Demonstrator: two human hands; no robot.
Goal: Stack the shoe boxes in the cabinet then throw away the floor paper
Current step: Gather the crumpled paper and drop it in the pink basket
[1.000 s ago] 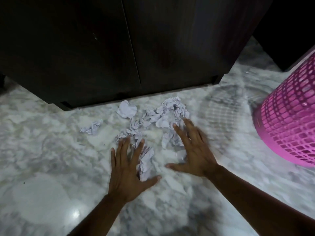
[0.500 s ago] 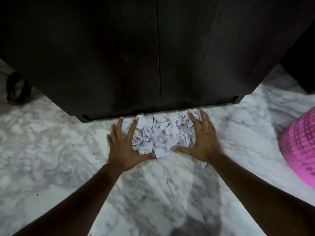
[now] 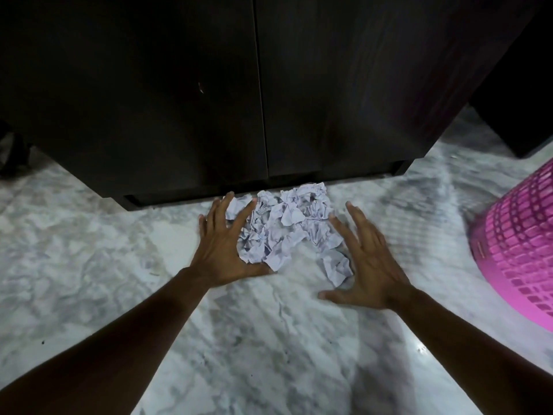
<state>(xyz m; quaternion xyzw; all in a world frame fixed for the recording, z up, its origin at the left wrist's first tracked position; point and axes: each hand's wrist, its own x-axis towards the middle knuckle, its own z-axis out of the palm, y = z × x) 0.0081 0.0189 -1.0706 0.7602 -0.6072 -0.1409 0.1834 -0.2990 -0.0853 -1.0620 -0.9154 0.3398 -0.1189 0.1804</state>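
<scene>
Now your left hand (image 3: 223,247) and right hand (image 3: 369,266), fingers spread, flank the crumpled paper (image 3: 287,227) heaped on marble floor (image 3: 89,265) at the closed cabinet's (image 3: 209,100) foot, pink basket (image 3: 520,253) at three o'clock.

Paper, marble, wood, plastic

Crumpled matt white paper (image 3: 284,227) lies on a glossy veined marble floor (image 3: 89,250); dark matt wood-grain cabinet (image 3: 179,100) at 12 o'clock; pink perforated plastic basket (image 3: 520,244) at 3 o'clock.

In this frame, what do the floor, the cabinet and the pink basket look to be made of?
Floor: polished marble or marble-look tile, grey veining, glossy glare. Cabinet: dark wood or wood-grain laminate, matte, faint grain. Pink basket: moulded plastic, lattice holes, slight sheen.
</scene>
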